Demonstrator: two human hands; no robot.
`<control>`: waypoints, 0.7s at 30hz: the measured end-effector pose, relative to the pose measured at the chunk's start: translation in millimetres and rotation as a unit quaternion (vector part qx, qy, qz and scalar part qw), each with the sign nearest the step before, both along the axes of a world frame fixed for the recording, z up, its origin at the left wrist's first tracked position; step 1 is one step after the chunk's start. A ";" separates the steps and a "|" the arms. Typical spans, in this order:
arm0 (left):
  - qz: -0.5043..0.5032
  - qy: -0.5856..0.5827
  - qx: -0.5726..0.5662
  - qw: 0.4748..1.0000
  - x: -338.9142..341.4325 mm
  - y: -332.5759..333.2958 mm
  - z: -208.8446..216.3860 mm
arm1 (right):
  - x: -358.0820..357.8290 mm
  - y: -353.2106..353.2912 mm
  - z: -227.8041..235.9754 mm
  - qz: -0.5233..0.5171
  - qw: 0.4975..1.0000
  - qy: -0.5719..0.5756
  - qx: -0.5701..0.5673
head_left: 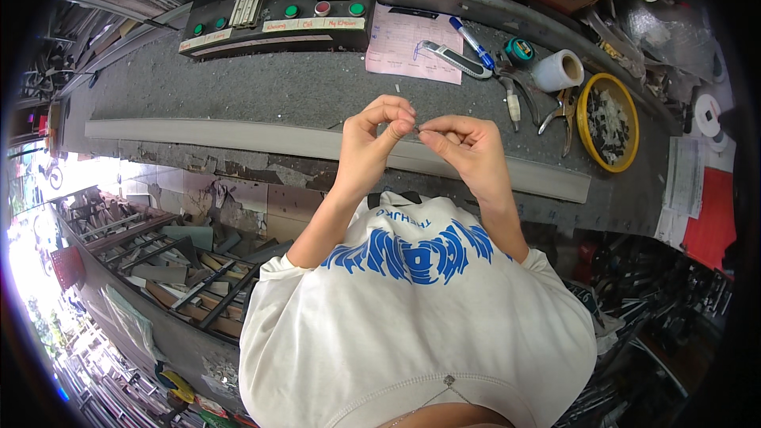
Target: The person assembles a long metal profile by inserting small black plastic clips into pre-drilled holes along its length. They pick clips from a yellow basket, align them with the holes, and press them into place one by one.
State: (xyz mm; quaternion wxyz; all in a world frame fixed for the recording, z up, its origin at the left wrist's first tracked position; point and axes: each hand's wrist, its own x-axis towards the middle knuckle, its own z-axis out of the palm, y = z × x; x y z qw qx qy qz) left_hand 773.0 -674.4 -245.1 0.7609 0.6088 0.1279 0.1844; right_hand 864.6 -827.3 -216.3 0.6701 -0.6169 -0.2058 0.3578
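Observation:
My left hand (pixel 374 136) and my right hand (pixel 466 148) meet in front of my chest, above the near edge of the grey workbench (pixel 238 91). Both hands pinch with thumb and forefinger, their tips almost touching. Between the tips is a tiny dark piece (pixel 416 128), too small to name. Below the hands, a long flat grey strip (pixel 261 136) lies along the bench's front edge, running from far left to the right side.
Behind my hands lie a pink paper (pixel 388 51), a utility knife (pixel 456 59) and a blue marker (pixel 474 43). To the right are a tape roll (pixel 560 71), pliers (pixel 560 117) and a yellow-rimmed bowl (pixel 588 143) of small pieces. A control box (pixel 277 36) with buttons stands at the back.

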 end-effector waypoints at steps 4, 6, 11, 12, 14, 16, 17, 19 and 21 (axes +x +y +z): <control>0.003 -0.010 -0.020 1.000 -1.4 -0.7 0.2 | -3.4 1.0 1.6 -0.007 0.999 -0.007 -0.032; 0.023 -0.006 0.007 1.000 -1.3 -0.7 -0.9 | -4.2 1.2 2.9 -0.007 1.000 -0.008 -0.029; 0.067 0.000 0.045 0.997 0.6 -0.4 -5.6 | -4.9 0.5 4.9 -0.014 0.999 -0.030 0.016; 0.075 0.001 0.060 0.995 1.5 -0.1 -6.3 | -5.1 0.3 4.4 -0.021 0.999 -0.035 0.012; 0.089 0.000 0.096 0.991 2.6 0.0 -7.1 | -4.9 -0.7 2.3 -0.020 0.999 -0.038 0.023; 0.100 -0.003 0.140 0.985 3.1 -0.3 -7.0 | -4.7 -1.8 -1.7 -0.029 0.998 -0.053 0.024; 0.104 -0.004 0.149 0.983 3.0 -0.9 -6.7 | -4.5 -2.8 -4.2 -0.032 0.998 -0.052 0.032; 0.114 -0.004 0.171 0.979 2.8 -3.4 -5.8 | -3.4 -4.9 -9.8 -0.021 0.996 -0.079 0.046; 0.121 0.011 0.177 0.977 2.9 -7.7 -5.0 | -1.2 -7.1 -14.8 -0.009 0.994 -0.095 0.049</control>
